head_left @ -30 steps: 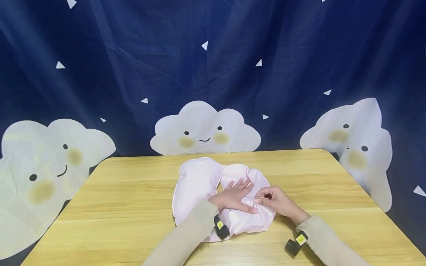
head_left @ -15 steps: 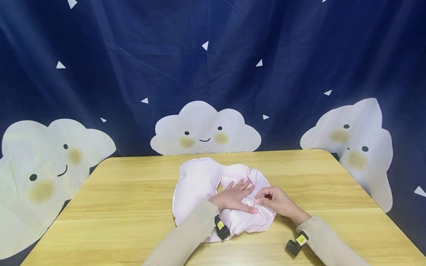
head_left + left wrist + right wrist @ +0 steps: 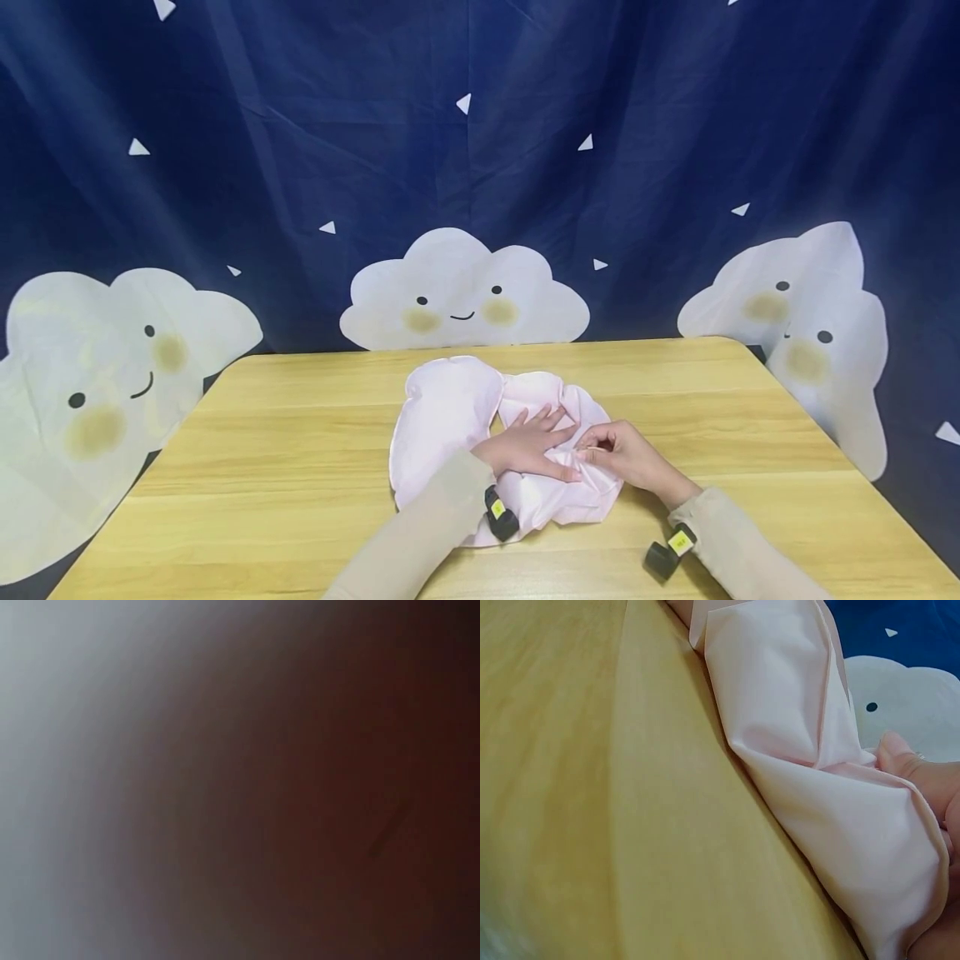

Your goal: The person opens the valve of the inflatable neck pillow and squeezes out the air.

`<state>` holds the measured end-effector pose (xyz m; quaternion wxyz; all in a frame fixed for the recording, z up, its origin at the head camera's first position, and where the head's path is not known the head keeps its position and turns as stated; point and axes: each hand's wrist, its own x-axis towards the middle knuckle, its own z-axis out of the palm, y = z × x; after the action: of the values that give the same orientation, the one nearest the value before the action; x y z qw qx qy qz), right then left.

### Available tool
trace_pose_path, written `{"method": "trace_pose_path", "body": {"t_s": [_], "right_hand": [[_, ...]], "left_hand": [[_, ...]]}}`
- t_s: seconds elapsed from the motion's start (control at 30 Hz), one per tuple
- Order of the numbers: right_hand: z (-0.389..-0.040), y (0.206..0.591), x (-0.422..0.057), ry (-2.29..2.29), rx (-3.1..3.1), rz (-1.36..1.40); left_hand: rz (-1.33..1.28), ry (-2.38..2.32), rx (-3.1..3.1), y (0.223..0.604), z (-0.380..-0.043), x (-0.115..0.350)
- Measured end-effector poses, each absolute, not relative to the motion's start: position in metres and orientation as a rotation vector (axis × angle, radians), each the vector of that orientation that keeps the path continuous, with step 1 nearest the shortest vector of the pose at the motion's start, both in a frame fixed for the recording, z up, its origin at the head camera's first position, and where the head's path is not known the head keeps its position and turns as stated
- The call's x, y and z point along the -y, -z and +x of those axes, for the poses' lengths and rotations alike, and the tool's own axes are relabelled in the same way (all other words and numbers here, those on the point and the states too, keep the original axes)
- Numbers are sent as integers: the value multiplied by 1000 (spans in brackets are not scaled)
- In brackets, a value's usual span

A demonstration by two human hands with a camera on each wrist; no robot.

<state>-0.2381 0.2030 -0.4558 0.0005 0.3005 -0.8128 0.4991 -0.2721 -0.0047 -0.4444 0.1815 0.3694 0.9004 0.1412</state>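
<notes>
A pale pink, puffy, U-shaped neck pillow [image 3: 442, 408] lies on the wooden table, its left half fuller and its right half creased. My left hand [image 3: 528, 446] rests on the right half with fingers spread and straight. Beside it, my right hand [image 3: 622, 454] pinches the pillow's material between thumb and fingertips. In the right wrist view the right thumb [image 3: 900, 757] presses at a fold of the pink pillow [image 3: 780, 690]; what lies under the fingertips is hidden. The left wrist view is dark and blurred, and nothing can be made out in it.
The wooden table [image 3: 262, 467] extends around the pillow on all sides. Behind it hangs a dark blue curtain [image 3: 375, 125] printed with white clouds and triangles. A small black camera is strapped to each wrist over beige sleeves [image 3: 420, 525].
</notes>
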Motion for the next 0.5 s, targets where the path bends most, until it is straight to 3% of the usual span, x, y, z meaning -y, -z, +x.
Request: {"method": "trace_pose_path", "body": {"t_s": [0.5], "right_hand": [[-237, 453, -204, -1600, 2539, 950]], "left_hand": [[1057, -398, -2541, 443, -273, 4]]}}
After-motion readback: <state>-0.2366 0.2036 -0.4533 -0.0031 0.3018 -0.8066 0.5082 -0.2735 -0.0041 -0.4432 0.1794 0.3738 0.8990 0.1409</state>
